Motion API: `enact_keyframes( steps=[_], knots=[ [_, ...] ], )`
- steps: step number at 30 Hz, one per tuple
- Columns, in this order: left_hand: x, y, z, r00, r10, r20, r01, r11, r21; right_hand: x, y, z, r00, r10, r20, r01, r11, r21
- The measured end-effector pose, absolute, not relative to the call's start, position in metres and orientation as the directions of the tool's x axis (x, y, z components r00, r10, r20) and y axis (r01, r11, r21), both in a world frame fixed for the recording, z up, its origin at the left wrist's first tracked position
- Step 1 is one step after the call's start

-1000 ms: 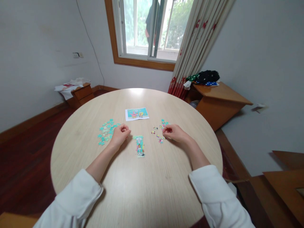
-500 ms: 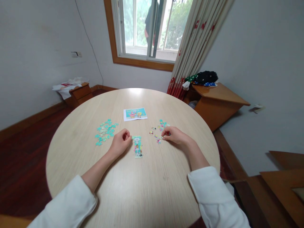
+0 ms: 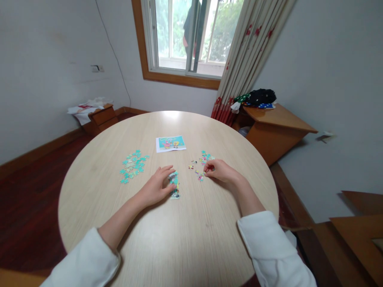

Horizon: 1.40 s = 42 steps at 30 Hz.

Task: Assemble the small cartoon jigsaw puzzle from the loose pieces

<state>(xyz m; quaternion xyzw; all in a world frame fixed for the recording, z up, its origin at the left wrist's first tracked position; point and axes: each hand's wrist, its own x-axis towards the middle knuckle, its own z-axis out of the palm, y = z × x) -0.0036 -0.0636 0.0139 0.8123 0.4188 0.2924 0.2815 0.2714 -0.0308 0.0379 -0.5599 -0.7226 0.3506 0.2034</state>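
Observation:
A narrow strip of joined jigsaw puzzle (image 3: pixel 175 193) with a cartoon figure lies upright in front of me on the round table (image 3: pixel 185 239). Over its left side and top rests my left hand (image 3: pixel 157 184), fingers spread, thumb on or just above the strip. My right hand (image 3: pixel 220 169) is closed in a pinch at the edge of a small group of colourful puzzle pieces (image 3: pixel 200 175); what is between its fingertips is too small to make out. Beyond that hand lie more teal and pink pieces (image 3: pixel 205 155), partly hidden by it.
Left of my left hand is a spread of teal and pale puzzle pieces (image 3: pixel 133 165). A printed picture sheet (image 3: pixel 171 144) lies farther back on the table. A wooden desk (image 3: pixel 278 119) with clothes (image 3: pixel 260 97) stands at the right, a small cabinet (image 3: pixel 103 117) at the left.
My left hand has opened from a pinch at the strip's upper left and now reaches over the strip, covering part of it. My right hand has stayed in about the same place.

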Motion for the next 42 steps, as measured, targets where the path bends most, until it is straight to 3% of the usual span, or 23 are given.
enact_keyframes(
  steps=[9, 16, 23, 30, 36, 42],
  knots=[
    [-0.004, -0.065, 0.013, 0.583, 0.805, 0.111, 0.634, -0.535, 0.558, 0.264, -0.039, 0.041, -0.321, 0.947, -0.026, 0.556, 0.166, -0.815],
    [-0.002, -0.065, 0.013, 0.573, 0.816, 0.079, 0.672, -0.523, 0.525, 0.234, -0.047, 0.046, -0.357, 0.934, 0.026, 0.349, 0.159, -0.924],
    [-0.001, -0.065, 0.011, 0.56, 0.825, 0.078, 0.673, -0.507, 0.539, 0.208, -0.052, 0.029, -0.328, 0.938, -0.114, 0.171, -0.06, -0.983],
    [-0.002, -0.064, 0.01, 0.563, 0.824, 0.063, 0.687, -0.509, 0.519, 0.204, -0.051, 0.03, -0.249, 0.961, -0.124, 0.05, -0.116, -0.992],
    [-0.004, -0.063, 0.009, 0.566, 0.821, 0.071, 0.696, -0.522, 0.493, 0.208, -0.042, 0.028, -0.114, 0.993, -0.041, 0.077, -0.033, -0.996],
    [-0.006, -0.059, 0.002, 0.498, 0.845, 0.196, 0.642, -0.511, 0.572, 0.218, -0.031, 0.021, -0.022, 0.999, 0.048, 0.12, 0.051, -0.991]
  ],
)
